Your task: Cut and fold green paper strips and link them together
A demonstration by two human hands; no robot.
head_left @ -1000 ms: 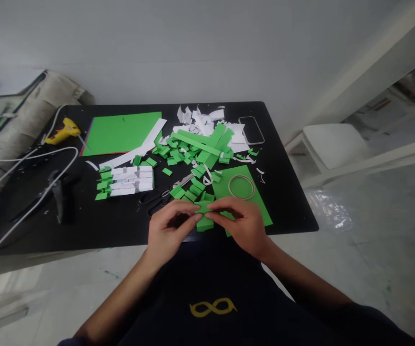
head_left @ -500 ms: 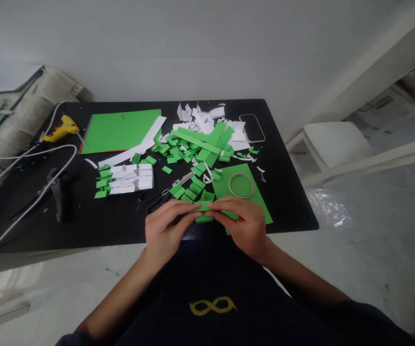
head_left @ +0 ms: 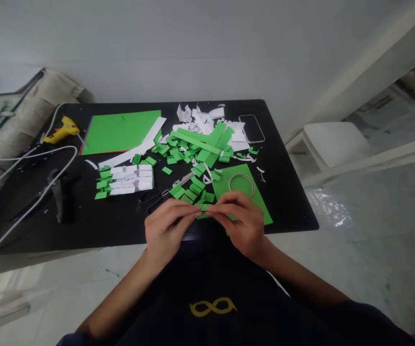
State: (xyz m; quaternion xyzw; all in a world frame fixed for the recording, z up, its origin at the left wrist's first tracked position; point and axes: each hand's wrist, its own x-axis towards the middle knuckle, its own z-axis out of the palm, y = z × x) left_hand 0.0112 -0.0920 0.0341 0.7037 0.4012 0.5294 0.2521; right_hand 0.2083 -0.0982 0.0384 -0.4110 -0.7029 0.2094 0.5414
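Between my two hands, at the front edge of the table, is a small piece of green paper point(head_left: 204, 207). My left hand point(head_left: 167, 226) pinches its left end between thumb and fingers. On the opposite end, my right hand point(head_left: 241, 221) has a like pinch. Fingertips cover most of the piece. Just beyond it lie several folded green paper pieces point(head_left: 191, 190). Scissors point(head_left: 182, 180) with dark handles rest beside them, left of centre. A green sheet point(head_left: 261, 206) lies partly under my right hand, with a roll of tape point(head_left: 241, 185) on it.
Left of my hands lies a block of folded white and green paper pieces point(head_left: 131, 179). Behind are green strips point(head_left: 207, 142), white scraps point(head_left: 203, 117) and a green sheet stack point(head_left: 120, 132). A yellow glue gun point(head_left: 63, 129), white cable point(head_left: 75, 154) and dark-handled tool point(head_left: 57, 194) are at left.
The green paper piece has turned between my fingertips and less of its face shows. My right fingers have shifted slightly, and now overlap the tape roll's lower edge.
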